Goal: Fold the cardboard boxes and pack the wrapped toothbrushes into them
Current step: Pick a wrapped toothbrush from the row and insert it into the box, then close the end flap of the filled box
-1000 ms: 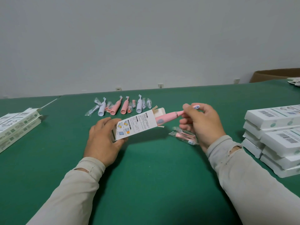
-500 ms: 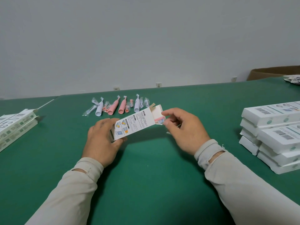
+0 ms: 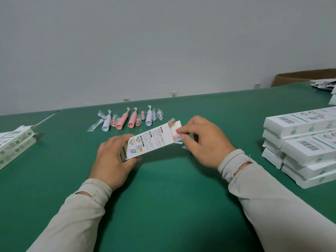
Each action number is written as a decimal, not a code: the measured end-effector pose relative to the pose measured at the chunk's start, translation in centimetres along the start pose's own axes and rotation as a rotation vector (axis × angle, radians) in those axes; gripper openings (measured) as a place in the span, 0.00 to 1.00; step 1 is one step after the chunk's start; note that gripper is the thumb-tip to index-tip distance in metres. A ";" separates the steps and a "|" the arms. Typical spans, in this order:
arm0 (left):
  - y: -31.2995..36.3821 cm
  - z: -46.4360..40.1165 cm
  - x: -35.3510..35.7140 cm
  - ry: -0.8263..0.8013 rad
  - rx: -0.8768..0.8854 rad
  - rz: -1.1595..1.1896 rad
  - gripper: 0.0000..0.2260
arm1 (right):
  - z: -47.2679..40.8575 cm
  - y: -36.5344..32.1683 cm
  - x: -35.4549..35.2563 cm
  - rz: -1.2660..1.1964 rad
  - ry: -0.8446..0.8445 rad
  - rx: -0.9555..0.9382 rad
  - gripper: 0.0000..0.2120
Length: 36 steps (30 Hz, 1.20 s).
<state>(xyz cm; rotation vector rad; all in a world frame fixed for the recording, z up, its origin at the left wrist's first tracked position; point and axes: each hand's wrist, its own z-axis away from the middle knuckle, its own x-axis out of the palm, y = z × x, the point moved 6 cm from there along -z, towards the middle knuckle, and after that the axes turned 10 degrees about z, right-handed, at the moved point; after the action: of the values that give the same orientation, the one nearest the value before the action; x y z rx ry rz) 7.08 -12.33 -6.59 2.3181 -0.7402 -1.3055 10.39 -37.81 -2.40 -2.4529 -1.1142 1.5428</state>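
The left hand grips the lower end of a white printed box, fingers curled round its closed end, holding it slanted above the green table with the open end raised toward the right. The right hand is at that open end, thumb and forefinger pinching the pink toothbrush, of which only the pink and blue tip shows at the mouth of the box; the rest sits inside. The box's end flaps stand open above the fingers. Under the right hand a bit of clear wrapping lies on the table, mostly hidden. Farther back, a row of wrapped toothbrush parts lies on the table: 2 pink handles, 2 white handles and several small brush heads in clear wrap, well apart from the hands. At the right edge stands a stack of closed white boxes with barcodes facing up. At the left edge lies a pile of flat unfolded boxes. Beyond the table's far right corner is a brown cardboard carton, near some printed sheets. Both arms wear pale beige sleeves.
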 end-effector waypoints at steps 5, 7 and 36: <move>0.7 -0.1 -0.4 0.049 0.082 -0.035 0.25 | 0.1 0.9 1.4 -0.123 -0.024 0.159 0.08; 1.0 -0.1 -0.4 0.048 0.100 -0.038 0.25 | 0.1 0.9 1.7 -0.145 -0.026 0.186 0.11; 1.2 0.0 -0.4 0.056 0.120 -0.036 0.25 | 0.3 0.1 0.9 -0.292 0.014 0.238 0.06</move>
<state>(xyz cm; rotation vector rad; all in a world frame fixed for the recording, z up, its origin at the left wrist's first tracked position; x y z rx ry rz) 6.60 -13.08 -5.64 2.4625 -0.7817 -1.2371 10.46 -37.45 -3.25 -2.0418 -1.1499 1.4707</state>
